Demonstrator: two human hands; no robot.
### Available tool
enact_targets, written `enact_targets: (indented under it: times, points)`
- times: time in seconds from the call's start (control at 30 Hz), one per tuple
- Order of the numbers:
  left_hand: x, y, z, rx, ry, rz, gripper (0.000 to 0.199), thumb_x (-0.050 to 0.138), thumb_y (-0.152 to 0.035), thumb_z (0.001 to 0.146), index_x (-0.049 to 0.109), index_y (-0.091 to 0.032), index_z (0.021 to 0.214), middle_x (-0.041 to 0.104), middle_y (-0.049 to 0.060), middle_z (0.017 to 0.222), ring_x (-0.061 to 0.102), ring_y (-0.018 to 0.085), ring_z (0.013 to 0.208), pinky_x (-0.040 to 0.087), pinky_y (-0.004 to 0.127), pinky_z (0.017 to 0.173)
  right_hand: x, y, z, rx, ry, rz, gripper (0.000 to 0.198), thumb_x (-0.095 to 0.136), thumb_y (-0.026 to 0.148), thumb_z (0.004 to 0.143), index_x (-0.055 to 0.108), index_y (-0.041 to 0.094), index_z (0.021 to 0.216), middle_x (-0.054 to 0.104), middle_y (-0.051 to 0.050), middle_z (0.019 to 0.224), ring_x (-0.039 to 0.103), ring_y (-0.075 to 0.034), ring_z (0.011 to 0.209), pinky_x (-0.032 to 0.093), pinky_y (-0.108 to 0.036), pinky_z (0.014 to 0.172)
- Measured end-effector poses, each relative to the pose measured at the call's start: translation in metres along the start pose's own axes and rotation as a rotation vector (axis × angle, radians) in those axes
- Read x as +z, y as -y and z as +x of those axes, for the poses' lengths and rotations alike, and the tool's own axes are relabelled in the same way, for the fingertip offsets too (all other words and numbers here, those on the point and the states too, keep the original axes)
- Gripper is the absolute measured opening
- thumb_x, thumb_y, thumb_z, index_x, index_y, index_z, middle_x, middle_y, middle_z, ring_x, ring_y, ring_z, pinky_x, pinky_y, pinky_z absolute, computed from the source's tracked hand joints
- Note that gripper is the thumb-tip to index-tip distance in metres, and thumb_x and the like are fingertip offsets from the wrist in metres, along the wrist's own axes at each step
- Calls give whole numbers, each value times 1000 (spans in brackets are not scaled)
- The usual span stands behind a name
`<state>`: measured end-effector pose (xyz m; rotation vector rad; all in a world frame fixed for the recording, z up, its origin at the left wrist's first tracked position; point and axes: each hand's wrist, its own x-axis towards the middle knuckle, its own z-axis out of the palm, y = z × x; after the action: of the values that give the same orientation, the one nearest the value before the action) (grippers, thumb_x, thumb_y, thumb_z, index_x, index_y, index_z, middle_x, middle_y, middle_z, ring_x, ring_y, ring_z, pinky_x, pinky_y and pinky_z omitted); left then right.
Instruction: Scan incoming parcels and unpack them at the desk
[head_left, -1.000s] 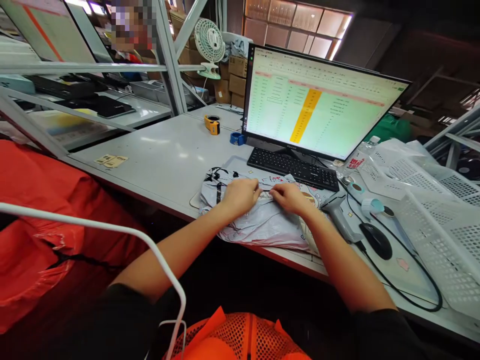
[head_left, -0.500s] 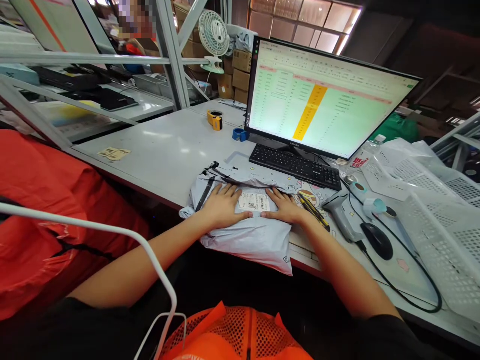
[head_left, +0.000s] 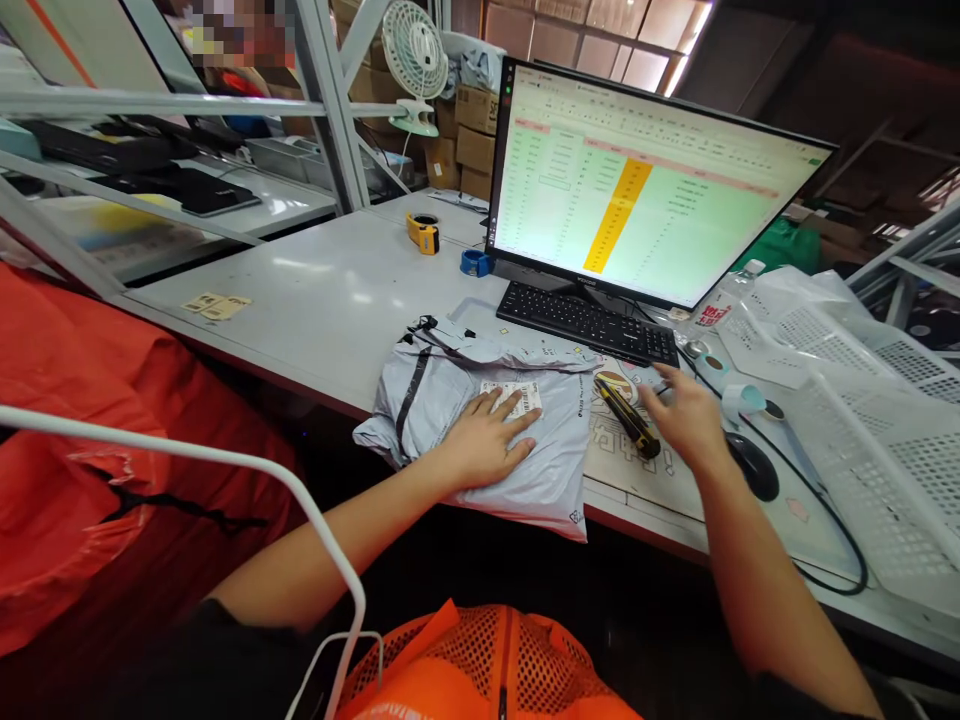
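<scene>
left hand (head_left: pixel 484 445) flat, fingers spread, pressing one grey mailer bag (head_left: pixel 480 420) at desk (head_left: pixel 315 300) front edge, fingertips on its one label (head_left: pixel 512 396), right hand (head_left: pixel 686 420) open, empty, lifted at 3 o'clock of bag, beside one yellow-black cutter (head_left: pixel 628 417), one keyboard (head_left: pixel 589 325) at 12
</scene>
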<state>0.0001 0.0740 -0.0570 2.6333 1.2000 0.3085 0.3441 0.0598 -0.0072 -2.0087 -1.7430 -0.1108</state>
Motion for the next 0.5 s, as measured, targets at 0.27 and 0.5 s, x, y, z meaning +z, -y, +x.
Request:
enact_targets:
  times: [0.27,0.5]
  points:
    - [-10,-11,5,-21,99,-13,56,41,-54,109,38,-46,164,25,12,177,20,54,160,18,69,125,8,-55,-10,335,329,-399,58,61,44,95,60,5,137,71,-28,124,69,-40,117,52,-45,95]
    - [-4,-9,3,-16,72,-21,57,44,-55,108,39,-46,164,24,11,177,19,53,160,15,68,126,-66,-3,14,368,365,-73,31,62,41,92,68,13,106,71,-8,74,69,-22,63,51,-31,60]
